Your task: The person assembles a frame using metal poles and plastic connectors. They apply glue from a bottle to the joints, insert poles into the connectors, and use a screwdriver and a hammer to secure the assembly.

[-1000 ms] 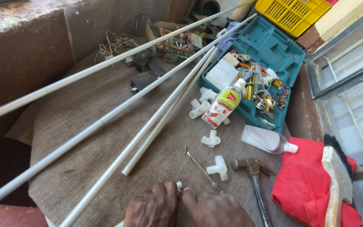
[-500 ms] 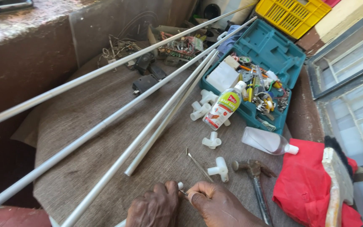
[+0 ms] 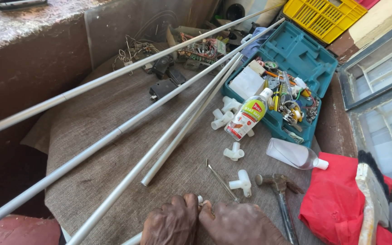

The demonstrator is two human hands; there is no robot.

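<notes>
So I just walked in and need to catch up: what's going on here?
A person's left hand and right hand are pressed together at the near edge of a cloth-covered table, around a small white fitting at a metal tube's end. More long metal tubes lie diagonally. White T-connectors, a hammer and an open teal toolbox sit nearby.

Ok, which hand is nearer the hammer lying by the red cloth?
The right hand. It sits just beside the hammer, whose handle runs down past its right edge. The left hand is farther off, on the other side of the right hand.
</notes>
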